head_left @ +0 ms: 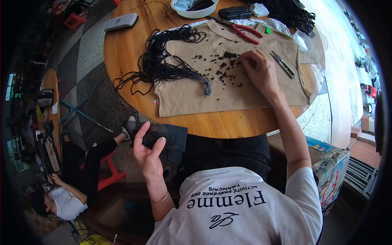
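Note:
My left hand (149, 160) is off the table's near edge at the left. Its thumb and index finger lie over a dark, thin fabric piece (175, 136) with a faint raised pattern; the other fingers are partly hidden. On the tan cloth (192, 102), my right hand (263, 73) reaches to the loose black beads (222, 73), its fingertips pinched together at their right side. What is between those fingertips is too small to make out. A bundle of black bead strands (157, 57) lies at the cloth's left side.
Red-handled pliers (247, 34) and small thread snips (282, 64) rest on the cloth. Behind are a white bowl (194, 13), a grey case (121, 22) and a clear container (303, 41). A box (332, 167) stands at right; another person (71, 200) sits at left.

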Available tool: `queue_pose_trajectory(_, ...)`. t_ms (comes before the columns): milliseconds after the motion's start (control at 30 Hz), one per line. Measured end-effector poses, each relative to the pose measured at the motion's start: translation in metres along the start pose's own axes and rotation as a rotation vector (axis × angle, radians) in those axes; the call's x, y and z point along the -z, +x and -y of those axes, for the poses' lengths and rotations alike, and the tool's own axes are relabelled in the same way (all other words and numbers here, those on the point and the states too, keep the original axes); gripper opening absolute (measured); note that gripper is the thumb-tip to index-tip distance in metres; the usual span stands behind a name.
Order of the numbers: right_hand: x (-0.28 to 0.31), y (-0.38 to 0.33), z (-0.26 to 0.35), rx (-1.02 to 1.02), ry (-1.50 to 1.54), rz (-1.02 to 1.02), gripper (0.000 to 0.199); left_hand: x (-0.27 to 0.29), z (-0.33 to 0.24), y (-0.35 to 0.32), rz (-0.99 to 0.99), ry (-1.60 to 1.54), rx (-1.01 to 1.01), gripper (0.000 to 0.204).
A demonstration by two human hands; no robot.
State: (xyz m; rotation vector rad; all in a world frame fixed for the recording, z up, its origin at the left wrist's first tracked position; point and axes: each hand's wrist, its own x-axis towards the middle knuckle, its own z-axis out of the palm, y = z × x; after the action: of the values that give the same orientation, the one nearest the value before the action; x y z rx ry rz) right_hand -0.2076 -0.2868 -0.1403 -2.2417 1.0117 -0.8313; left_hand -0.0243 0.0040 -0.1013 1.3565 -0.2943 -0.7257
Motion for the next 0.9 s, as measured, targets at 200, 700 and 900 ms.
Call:
queue_pose_trajectory(200,0.001,0.000,0.002,0.002,0.008,0.002,0.011,-0.004,-0.001,-0.002,0.004,0.004,-0.028,0.052)
queue_pose_trajectory(700,-0.004,0.009,-0.001,0.123,-0.075,0.053,0.015,-0.001,0.004,-0.006,-0.002,-0.022,0.016,0.054)
queue_pose_trajectory(900,0.068,-0.007,-0.008,0.034,-0.395,-0.178,0.016,-0.008,-0.016,-0.009,0.098,0.051,-0.060,0.053)
